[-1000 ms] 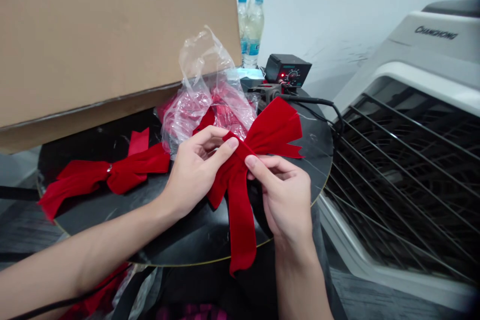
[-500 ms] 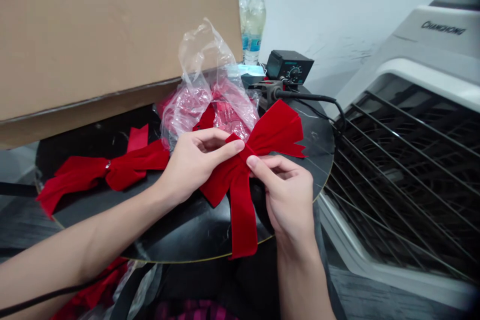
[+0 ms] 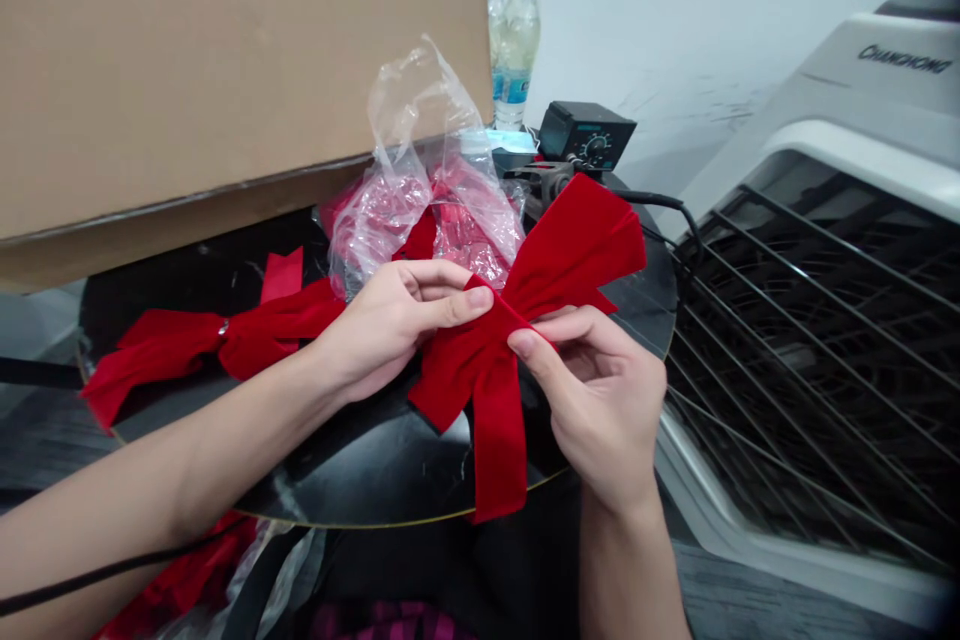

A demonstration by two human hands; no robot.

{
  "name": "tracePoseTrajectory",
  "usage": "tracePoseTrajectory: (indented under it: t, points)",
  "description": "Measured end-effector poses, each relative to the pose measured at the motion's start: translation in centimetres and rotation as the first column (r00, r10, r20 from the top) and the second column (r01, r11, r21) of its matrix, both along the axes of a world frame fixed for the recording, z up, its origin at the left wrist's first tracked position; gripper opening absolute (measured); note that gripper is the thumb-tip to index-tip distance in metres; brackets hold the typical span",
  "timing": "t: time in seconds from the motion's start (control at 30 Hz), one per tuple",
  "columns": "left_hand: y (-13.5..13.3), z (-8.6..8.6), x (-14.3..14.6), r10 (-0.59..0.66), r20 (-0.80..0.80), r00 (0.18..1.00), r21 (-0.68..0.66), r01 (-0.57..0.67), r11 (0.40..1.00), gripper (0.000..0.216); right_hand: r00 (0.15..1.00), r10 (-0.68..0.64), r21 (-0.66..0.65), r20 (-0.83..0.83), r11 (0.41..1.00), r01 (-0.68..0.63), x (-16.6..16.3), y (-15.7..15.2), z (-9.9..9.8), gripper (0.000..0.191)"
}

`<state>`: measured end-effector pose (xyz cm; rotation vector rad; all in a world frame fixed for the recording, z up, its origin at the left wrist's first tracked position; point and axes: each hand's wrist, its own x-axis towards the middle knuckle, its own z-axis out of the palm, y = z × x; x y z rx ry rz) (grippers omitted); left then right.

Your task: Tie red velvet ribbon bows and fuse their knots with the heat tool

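Note:
A red velvet bow (image 3: 500, 440) is held up over the front of the round black table (image 3: 360, 480), with tails hanging past the table's edge. My left hand (image 3: 409, 325) pinches the bow near its middle between thumb and fingers. At the other side of the middle, my right hand (image 3: 600, 380) grips a narrow red strip or edge of the bow with thumb and forefinger. Loops fan out to the upper right. A second red bow (image 3: 255, 335) with a small shiny piece at its centre lies to the left of my left hand.
A clear plastic bag (image 3: 427, 190) with red items sits behind my hands. A large cardboard box (image 3: 240, 60) stands at the back left. Two bottles (image 3: 517, 50), a black control box with a dial (image 3: 587, 135) and cables are behind. A white fan unit (image 3: 810, 320) stands right.
My right hand has moved to the right, away from the left, drawing the narrow red strip or edge out. The bow's upper right loops have lifted. The view has shifted slightly.

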<state>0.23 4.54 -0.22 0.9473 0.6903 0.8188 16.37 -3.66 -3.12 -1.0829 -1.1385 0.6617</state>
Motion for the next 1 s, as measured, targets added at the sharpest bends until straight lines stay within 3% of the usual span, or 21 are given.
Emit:
tracePoseTrajectory:
  t: [0.23, 0.43, 0.57, 0.8, 1.0]
  points:
    - [1.0, -0.1, -0.7, -0.214, -0.044, 0.976, -0.066, 0.21, 0.975, 0.027, 0.991, 0.082, 0.003, 0.109, 0.997, -0.083, 1.3, -0.2, -0.3, 0.012]
    - [1.0, -0.1, -1.2, -0.321, 0.014, 0.947, -0.036, 0.322, 0.946, 0.031, 0.987, 0.144, 0.008, 0.067, 0.989, -0.145, 1.5, -0.3, -0.5, 0.014]
    - [0.9, -0.5, -1.0, -0.29, -0.023, 0.957, -0.033, 0.29, 0.957, 0.03, 0.988, 0.139, 0.01, 0.068, 0.99, -0.14, 1.6, -0.3, -0.4, 0.015]
    - [0.7, -0.4, -1.1, -0.196, -0.207, 0.958, 0.218, 0.241, 0.946, 0.01, 0.968, 0.111, -0.005, 0.225, 0.994, -0.113, 2.6, -1.0, 0.1, 0.011]
    - [0.3, 0.2, -1.1, -0.161, -0.311, 0.937, 0.312, 0.261, 0.914, 0.025, 0.922, 0.101, -0.025, 0.373, 0.995, -0.099, 3.4, -1.2, 1.2, 0.009]
